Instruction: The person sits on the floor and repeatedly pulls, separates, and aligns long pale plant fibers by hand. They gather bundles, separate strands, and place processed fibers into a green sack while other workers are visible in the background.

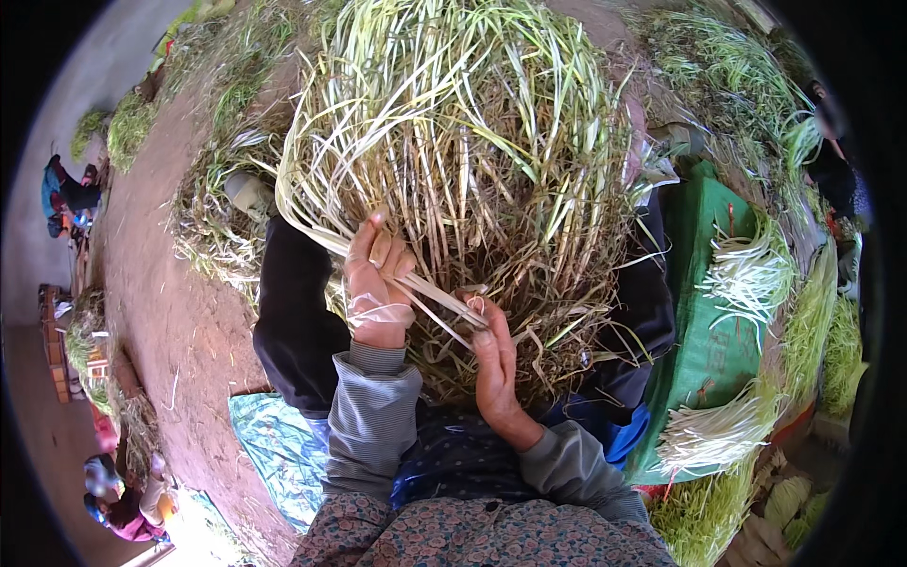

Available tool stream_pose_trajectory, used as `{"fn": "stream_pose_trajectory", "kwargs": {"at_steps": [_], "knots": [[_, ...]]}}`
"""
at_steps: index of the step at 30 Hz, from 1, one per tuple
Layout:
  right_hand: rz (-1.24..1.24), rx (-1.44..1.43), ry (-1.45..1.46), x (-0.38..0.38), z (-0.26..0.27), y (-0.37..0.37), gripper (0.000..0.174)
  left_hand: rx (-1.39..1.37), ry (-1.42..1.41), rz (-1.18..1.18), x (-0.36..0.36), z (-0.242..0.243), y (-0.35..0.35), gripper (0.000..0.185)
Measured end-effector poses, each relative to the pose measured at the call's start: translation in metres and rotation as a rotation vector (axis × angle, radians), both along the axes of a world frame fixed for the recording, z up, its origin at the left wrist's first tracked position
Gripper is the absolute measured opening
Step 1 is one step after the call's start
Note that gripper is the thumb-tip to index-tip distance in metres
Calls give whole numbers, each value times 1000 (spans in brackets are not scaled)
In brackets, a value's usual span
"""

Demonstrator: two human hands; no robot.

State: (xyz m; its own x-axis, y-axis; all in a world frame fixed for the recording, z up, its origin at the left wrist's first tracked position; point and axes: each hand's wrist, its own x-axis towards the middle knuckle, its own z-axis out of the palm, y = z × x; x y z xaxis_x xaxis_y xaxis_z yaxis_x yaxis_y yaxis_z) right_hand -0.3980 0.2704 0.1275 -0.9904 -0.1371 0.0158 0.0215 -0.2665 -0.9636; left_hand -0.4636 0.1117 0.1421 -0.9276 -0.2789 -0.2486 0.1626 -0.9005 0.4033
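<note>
My left hand [379,276], in a thin translucent glove bunched at the wrist, is closed around several pale stalks [443,298] with long yellow-green leaves that curve up to the left. At the right, my right hand [492,347] pinches the lower ends of these stalks between thumb and fingers. Both hands are over my lap, in front of a large heap of leafy stalks [453,170] with brown, dry outer leaves and tangled roots. My knees lie on either side of the heap.
A green woven sack [708,283] on the right bears two bundles of pale stalks [719,429]. A shiny plastic sheet [280,446] lies at the lower left on the dirt floor [191,312]. Other people sit at the left and right edges, among more piles of greens [723,64].
</note>
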Motion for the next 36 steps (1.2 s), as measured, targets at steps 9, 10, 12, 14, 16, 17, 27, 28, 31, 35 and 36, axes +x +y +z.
{"fn": "stream_pose_trajectory", "kwargs": {"at_steps": [9, 10, 12, 14, 16, 17, 27, 28, 31, 35, 36], "knots": [[290, 1116, 598, -53, 27, 75, 28, -136, 641, -23, 7, 128, -62, 37], [186, 1017, 623, -62, 20, 82, 26, -125, 682, -59, 6, 136, -64, 40], [53, 756, 357, -80, 19, 86, 22, -136, 690, -150, 5, 132, -71, 46], [-50, 675, 64, -102, 17, 81, 21, 74, 486, -198, 9, 88, -66, 41], [-87, 793, -28, -131, -30, 84, 27, 251, 282, -339, 2, 38, -44, 36], [-108, 932, -105, -138, -50, 80, 30, 114, 175, -276, 5, 23, -34, 36], [221, -31, -35, -89, 73, 39, 5, -110, 210, -241, 40, 69, -35, 23], [326, -61, 63, -80, 84, 42, 4, -232, 146, -186, 44, 78, -34, 28], [474, 138, 12, -86, 59, 34, 9, -348, 46, -216, 41, 84, -28, 31], [304, 350, -6, -76, 30, 24, 13, -518, -19, -188, 39, 89, -16, 32], [282, 429, 125, -79, 29, 19, 13, -592, -50, -169, 33, 90, -14, 34]]}}
